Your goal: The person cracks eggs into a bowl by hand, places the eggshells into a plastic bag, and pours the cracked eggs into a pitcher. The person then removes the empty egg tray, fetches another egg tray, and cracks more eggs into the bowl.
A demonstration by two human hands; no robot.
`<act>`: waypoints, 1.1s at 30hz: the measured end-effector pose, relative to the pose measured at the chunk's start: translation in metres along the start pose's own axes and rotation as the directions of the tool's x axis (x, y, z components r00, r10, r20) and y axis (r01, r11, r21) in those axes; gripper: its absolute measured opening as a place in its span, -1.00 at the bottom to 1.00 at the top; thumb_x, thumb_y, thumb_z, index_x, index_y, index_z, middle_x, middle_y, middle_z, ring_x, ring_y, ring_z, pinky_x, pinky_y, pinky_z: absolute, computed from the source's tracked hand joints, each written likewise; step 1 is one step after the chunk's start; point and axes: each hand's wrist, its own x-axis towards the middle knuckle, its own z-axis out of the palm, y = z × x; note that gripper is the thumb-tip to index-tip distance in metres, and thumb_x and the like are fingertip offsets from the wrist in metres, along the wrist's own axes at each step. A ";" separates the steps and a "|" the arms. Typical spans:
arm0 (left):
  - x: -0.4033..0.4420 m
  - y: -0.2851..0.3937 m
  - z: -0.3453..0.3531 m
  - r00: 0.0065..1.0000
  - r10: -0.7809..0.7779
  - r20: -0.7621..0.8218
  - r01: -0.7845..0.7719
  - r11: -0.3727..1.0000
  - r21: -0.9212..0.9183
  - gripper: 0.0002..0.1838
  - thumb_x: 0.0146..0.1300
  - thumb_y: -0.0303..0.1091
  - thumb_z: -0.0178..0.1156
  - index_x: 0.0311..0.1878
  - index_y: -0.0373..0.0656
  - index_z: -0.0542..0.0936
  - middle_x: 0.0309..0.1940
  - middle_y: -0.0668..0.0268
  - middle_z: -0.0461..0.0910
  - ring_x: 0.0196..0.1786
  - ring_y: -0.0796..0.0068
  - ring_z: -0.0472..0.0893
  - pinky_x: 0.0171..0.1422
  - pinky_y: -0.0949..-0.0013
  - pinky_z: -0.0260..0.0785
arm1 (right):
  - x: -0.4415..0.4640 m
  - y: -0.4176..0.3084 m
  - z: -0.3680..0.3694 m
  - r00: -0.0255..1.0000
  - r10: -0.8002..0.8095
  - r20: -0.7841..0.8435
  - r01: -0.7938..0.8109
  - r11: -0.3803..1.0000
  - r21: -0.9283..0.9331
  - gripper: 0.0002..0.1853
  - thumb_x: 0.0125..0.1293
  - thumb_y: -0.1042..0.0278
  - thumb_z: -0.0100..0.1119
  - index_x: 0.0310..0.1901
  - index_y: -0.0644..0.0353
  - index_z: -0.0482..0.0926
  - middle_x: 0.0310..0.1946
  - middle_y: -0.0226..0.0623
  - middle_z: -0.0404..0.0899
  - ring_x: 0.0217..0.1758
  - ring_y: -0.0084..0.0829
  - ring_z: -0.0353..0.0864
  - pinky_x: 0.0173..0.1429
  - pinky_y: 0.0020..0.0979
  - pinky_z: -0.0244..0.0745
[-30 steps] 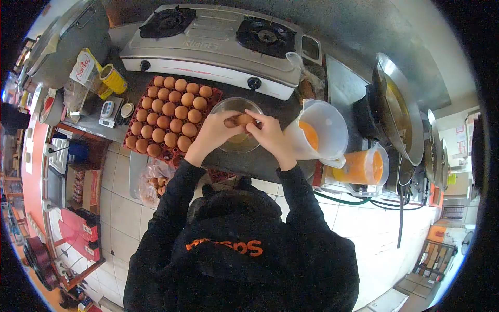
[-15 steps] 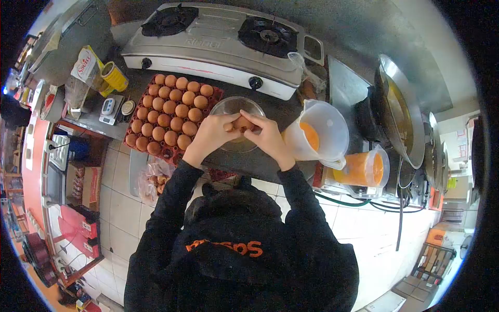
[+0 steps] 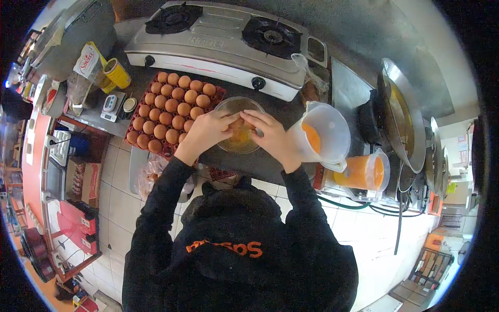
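Observation:
Over a clear bowl [image 3: 239, 151], my left hand [image 3: 207, 131] and my right hand [image 3: 274, 138] meet with their fingertips almost together. Each is closed on part of a cracked brown eggshell [image 3: 241, 122], mostly covered by the fingers. Yellow egg [image 3: 240, 137] shows in the bowl beneath them. Just left of my left hand is a red tray of brown eggs [image 3: 169, 108]. Beside my right hand stands a translucent white pitcher [image 3: 332, 132] with orange liquid inside.
A two-burner gas stove [image 3: 218, 44] runs along the back. A second jug of orange liquid [image 3: 361, 171] stands at the right, near a large pan [image 3: 403, 119]. At the left are a yellow can [image 3: 117, 74], a small digital scale [image 3: 110, 106] and a plastic bag [image 3: 150, 177] below the tray.
The egg between my hands has been opened, and its yellow content now shows in the bowl. My hands have spread slightly apart at the wrists. The view has shifted a little.

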 end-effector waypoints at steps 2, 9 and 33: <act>0.001 0.001 -0.003 0.999 0.008 0.044 -0.012 0.997 0.081 -0.49 0.04 -0.26 0.32 0.13 -0.06 0.58 -0.21 0.22 0.63 -0.19 0.18 0.66 -0.11 0.23 0.55 | 0.001 -0.006 -0.002 0.999 -0.045 0.017 0.047 0.983 -0.179 -0.26 0.07 0.50 0.25 0.37 -0.05 0.36 0.20 -0.28 0.47 0.09 -0.12 0.59 0.21 -0.21 0.53; 0.006 0.014 -0.007 0.972 -0.207 0.113 0.208 0.978 0.008 -0.35 0.08 -0.17 0.34 0.27 -0.09 0.45 -0.03 0.11 0.63 0.00 0.13 0.65 0.03 0.16 0.53 | 0.006 -0.020 0.004 0.995 0.100 0.018 -0.092 0.963 -0.253 -0.28 0.09 0.42 0.31 0.35 -0.07 0.33 0.09 -0.27 0.45 -0.02 -0.12 0.61 -0.05 -0.19 0.62; -0.274 0.027 -0.075 -0.003 -0.949 -0.316 0.621 0.246 -0.744 -0.58 0.27 -0.32 0.31 0.18 -0.17 0.55 -0.18 0.30 0.69 -0.23 0.59 0.64 -0.24 0.56 0.44 | 0.074 -0.166 0.166 0.873 -0.290 0.391 0.080 0.878 0.473 -0.45 0.04 0.34 0.43 0.09 0.21 0.46 0.03 -0.11 0.50 0.10 -0.09 0.54 0.16 -0.20 0.48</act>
